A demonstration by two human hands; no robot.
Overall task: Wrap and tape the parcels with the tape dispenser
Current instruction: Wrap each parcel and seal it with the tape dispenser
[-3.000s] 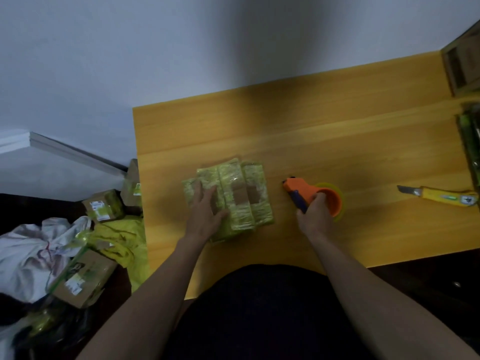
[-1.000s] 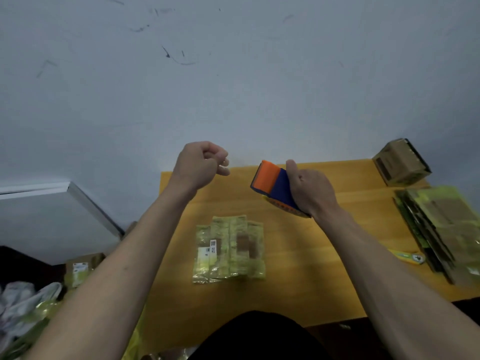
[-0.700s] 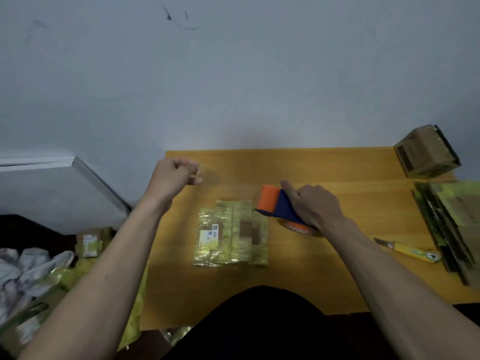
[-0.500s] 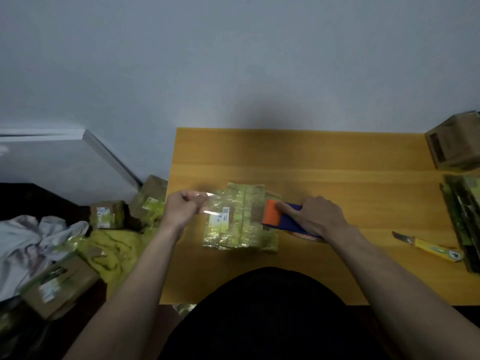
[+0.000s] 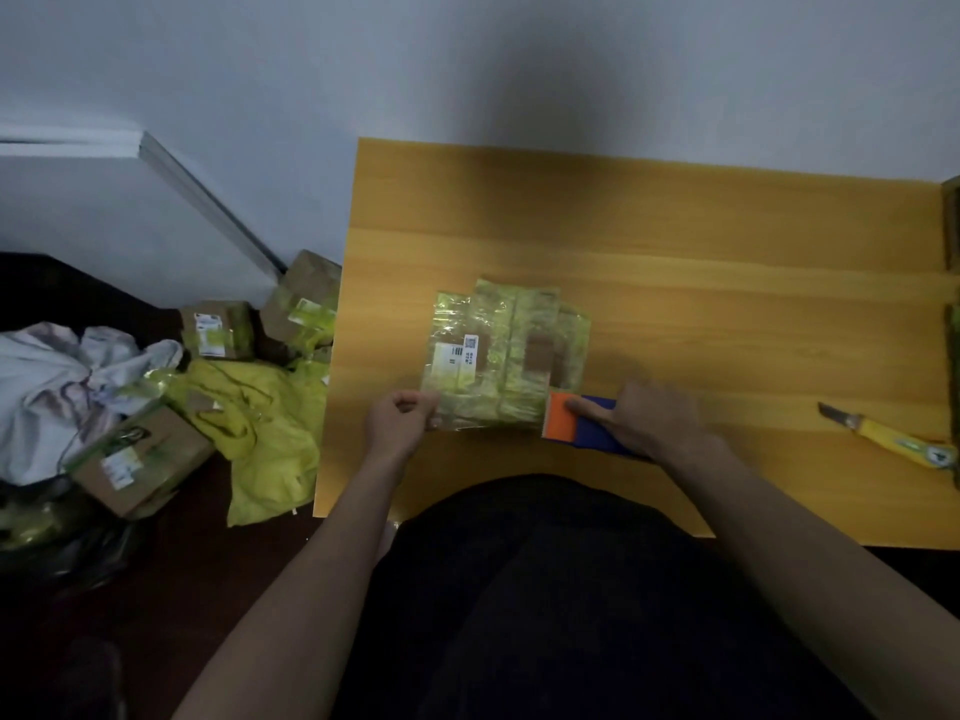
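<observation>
White cloth (image 5: 49, 376) lies on the floor, well left of the table (image 5: 675, 241), w/ cardboard boxes (image 5: 132, 459) and yellow-green plastic (image 5: 265, 433) between cloth & table edge. On the table, near its front-left part, lies the parcel (image 5: 506, 356): flat bundle in yellow-green wrap, white label on its left half. Left hand (image 5: 397, 426) sits at the parcel's front-left corner, fingers curled, pinching a clear tape (image 5: 488, 423) end that runs along the parcel's front edge. Right hand (image 5: 644, 415) grips the orange & blue tape dispenser (image 5: 576, 423), index finger laid on top; dispenser touches the parcel's front-right corner. Yellow box cutter (image 5: 893, 439) lies well right of the parcel, near the table's right edge.
</observation>
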